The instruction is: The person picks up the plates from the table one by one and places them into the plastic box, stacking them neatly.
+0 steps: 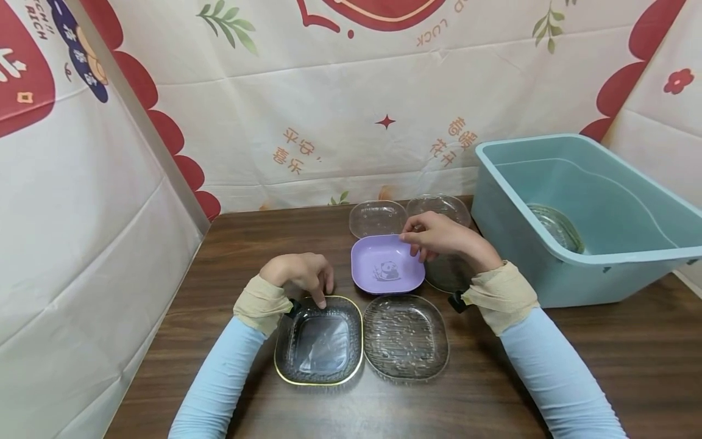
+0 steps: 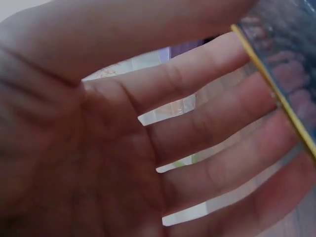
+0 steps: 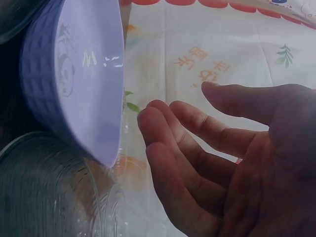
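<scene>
At its far edge, a smoky clear square plate with a gold rim [image 1: 323,344] is pinched by my left hand [image 1: 303,273]. The thumb lies on the inner side and the fingers are behind the gold edge in the left wrist view. My right hand [image 1: 441,236], fingers loosely bent and holding nothing, hovers by the upper right corner of a purple square dish [image 1: 364,259] with a panda print. In the right wrist view its fingertips are apart from the purple dish [image 3: 94,74]. A smoky ridged plate [image 1: 406,341] lies right of the gold-rimmed one.
Two clear plates, one on the left [image 1: 377,216] and one on the right [image 1: 439,204], lie near the back cloth. Another dark plate [image 1: 451,274] is partly under the right hand. A blue-green bin [image 1: 510,268] stands at right with glassy dishes [image 1: 559,228] inside.
</scene>
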The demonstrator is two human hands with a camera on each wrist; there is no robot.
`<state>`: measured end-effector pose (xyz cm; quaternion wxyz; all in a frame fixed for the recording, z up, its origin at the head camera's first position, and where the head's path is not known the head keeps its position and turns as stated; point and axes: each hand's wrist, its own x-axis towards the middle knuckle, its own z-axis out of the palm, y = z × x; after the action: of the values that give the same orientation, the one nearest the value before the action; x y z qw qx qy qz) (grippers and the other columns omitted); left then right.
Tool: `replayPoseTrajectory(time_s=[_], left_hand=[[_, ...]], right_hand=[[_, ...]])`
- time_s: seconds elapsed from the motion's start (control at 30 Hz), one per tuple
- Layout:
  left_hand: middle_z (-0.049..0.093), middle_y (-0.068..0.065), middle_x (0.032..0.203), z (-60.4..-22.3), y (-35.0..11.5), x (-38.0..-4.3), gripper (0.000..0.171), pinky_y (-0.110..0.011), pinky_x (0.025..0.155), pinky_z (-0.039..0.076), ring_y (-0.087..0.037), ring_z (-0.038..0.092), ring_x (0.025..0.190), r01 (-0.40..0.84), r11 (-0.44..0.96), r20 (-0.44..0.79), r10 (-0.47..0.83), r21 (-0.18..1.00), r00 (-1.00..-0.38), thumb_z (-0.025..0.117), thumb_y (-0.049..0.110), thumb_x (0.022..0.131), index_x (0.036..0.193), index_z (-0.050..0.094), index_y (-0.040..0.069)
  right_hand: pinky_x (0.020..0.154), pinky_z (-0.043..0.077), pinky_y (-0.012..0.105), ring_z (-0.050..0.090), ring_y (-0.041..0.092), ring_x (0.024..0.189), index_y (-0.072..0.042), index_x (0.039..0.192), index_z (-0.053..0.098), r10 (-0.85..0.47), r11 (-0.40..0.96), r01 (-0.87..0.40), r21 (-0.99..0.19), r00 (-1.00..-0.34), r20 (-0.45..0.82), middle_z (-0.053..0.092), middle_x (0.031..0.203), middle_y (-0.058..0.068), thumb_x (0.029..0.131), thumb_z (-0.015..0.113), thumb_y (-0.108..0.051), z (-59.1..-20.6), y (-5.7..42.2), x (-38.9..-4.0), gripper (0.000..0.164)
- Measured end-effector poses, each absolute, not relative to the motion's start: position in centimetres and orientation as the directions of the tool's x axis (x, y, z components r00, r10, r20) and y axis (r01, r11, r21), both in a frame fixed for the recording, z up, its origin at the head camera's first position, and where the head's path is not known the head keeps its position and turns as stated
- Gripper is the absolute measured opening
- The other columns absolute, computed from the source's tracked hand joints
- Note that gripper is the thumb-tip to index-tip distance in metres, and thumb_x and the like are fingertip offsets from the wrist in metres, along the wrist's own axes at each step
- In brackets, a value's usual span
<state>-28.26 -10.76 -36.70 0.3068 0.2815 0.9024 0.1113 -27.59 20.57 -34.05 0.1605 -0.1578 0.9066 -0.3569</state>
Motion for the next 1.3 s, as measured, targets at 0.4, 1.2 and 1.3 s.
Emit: replayPoseTrajectory(time_s=[0.4,1.2,1.3], left_hand=[[0.072,0.002,0.075,-37.19,-10.48,-27.95,0.023,-0.021,0.06,0.051,-0.007,0.059,0.068,0.359,0.789,-0.545,0.608,0.499,-0.577,0.082,-0.004,0.078,0.095,0.076,0.01],[0.073,-0.006,0.079,-36.74,-11.07,-27.73,0.02,-0.024,0.056,0.055,-0.012,0.064,0.063,0.327,0.782,-0.566,0.615,0.531,-0.55,0.07,-0.011,0.085,0.095,0.076,0.005],[0.071,-0.004,0.077,-36.64,-11.07,-27.7,0.019,-0.023,0.057,0.055,-0.012,0.064,0.063,0.331,0.779,-0.556,0.617,0.533,-0.557,0.07,-0.011,0.085,0.093,0.076,0.005]], right_hand=[[0.064,0.065,0.041,0.074,0.03,0.07,0.003,0.118,0.065,-0.376,0.685,-0.155,-0.712,-0.912,-0.164,0.075,0.087,0.016,0.107,0.057,-0.023,-34.07,20.73,-27.66,0.03],[0.058,0.063,0.033,0.073,0.023,0.063,0.003,0.118,0.065,-0.373,0.695,-0.159,-0.701,-0.913,-0.163,0.075,0.085,0.018,0.106,0.057,-0.022,-34.5,21.2,-27.96,0.03],[0.058,0.063,0.033,0.073,0.024,0.064,0.004,0.118,0.065,-0.375,0.699,-0.162,-0.696,-0.912,-0.164,0.075,0.086,0.019,0.106,0.057,-0.023,-34.57,21.36,-28.01,0.03]])
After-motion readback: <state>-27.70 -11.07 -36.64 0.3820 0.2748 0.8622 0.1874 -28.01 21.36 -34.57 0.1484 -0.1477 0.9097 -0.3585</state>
